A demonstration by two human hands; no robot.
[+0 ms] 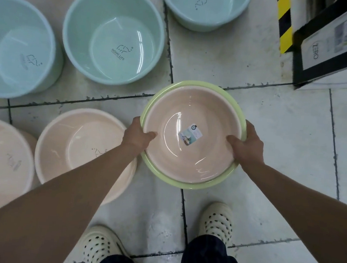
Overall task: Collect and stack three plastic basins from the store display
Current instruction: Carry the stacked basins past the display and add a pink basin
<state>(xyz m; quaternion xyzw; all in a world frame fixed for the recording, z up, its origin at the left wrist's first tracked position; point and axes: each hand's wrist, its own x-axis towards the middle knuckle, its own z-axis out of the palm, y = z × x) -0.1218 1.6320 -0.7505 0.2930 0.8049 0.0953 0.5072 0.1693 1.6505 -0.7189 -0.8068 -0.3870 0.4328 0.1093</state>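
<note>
While standing on a pale tiled floor (272, 140) with dark grout lines, a person is holding two nested basins at the centre of the frame.

A pink basin (201, 112) is sitting inside a slightly wider green basin (181, 185), with a small label (189, 135) lying on the pink bottom. The left hand (138, 134) is gripping the stacked rims on the left side and the right hand (246, 146) is gripping them on the right, each thumb curling over into the pink bowl while the other fingers are hiding under the rim. Three teal basins (113, 36) are standing on the floor across the upper left, and two more pale pink basins (73, 143) are lying at the lower left, one partly behind the left forearm. A framed sign (331, 40) is leaning at the upper right beside yellow-and-black tape (284, 25). Cream perforated clogs (217, 221) are showing at the bottom.
</note>
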